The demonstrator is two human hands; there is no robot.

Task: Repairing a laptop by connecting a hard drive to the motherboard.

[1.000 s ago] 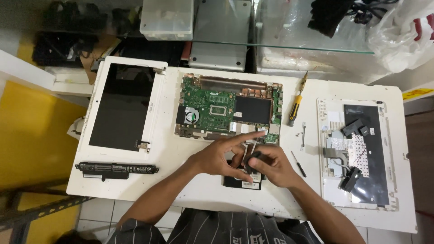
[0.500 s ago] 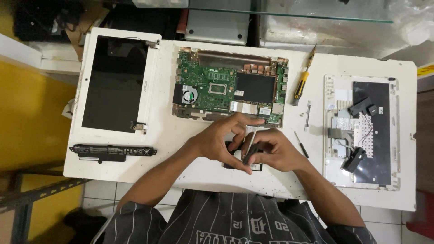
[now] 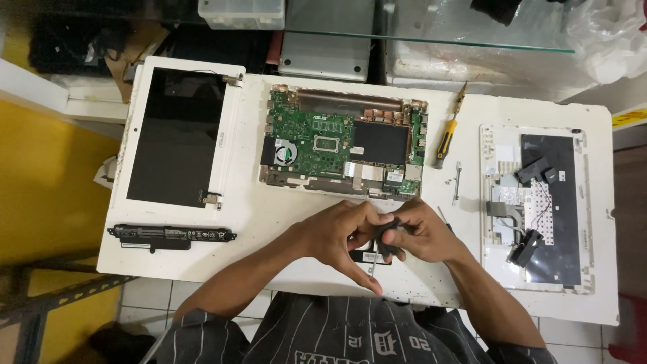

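Note:
My left hand (image 3: 344, 239) and my right hand (image 3: 421, 232) meet over the near edge of the white table (image 3: 269, 222). Both pinch a small dark part (image 3: 389, 236) between the fingers. A thin metal piece (image 3: 371, 268) sticks down from under my left fingers, and a small black flat piece (image 3: 367, 257) lies on the table beneath the hands. What the dark part is cannot be made out. Just beyond the hands sits an opened laptop base with a green circuit board (image 3: 340, 143).
A detached screen in a white frame (image 3: 176, 135) lies at the left, a long black battery (image 3: 170, 234) in front of it. A yellow-handled screwdriver (image 3: 446, 135) and a thin metal strip (image 3: 457, 182) lie right of the board. A white keyboard cover (image 3: 539, 202) with loose black parts lies at the right.
Both hands have drawn closer to the table's near edge, lifting the small dark part off the black flat piece. The camera view has shifted slightly.

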